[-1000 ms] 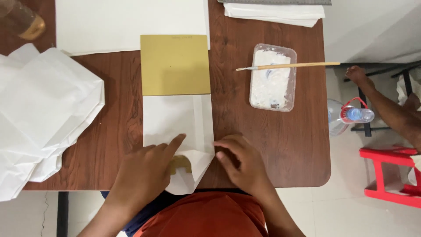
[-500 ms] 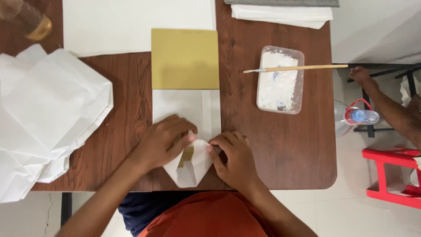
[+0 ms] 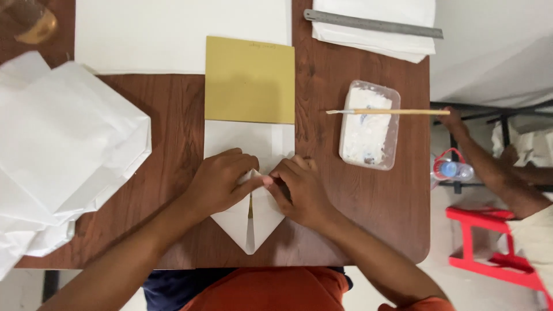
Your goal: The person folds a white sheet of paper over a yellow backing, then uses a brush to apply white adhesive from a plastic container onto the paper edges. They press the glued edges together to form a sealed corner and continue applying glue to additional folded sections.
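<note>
The left hand (image 3: 216, 181) and right hand (image 3: 299, 187) are pressed flat, fingertips together, on a white paper sheet (image 3: 250, 222) whose corners are folded into a point toward the body. The sheet is judged light, thin, limp and easily creased, best held at its folded edges. A stiff yellow card (image 3: 249, 79) lies just beyond the fingers on the wooden table (image 3: 368, 219).

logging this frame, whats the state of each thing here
white paper: near corners folded in to a point, pressed flat
left hand: fingers down on left fold
right hand: fingers down on right fold
yellow card: flat, tucked in the paper
paste tub: open, lidless
brush: resting across the tub
ruler: lying on stacked paper
</note>
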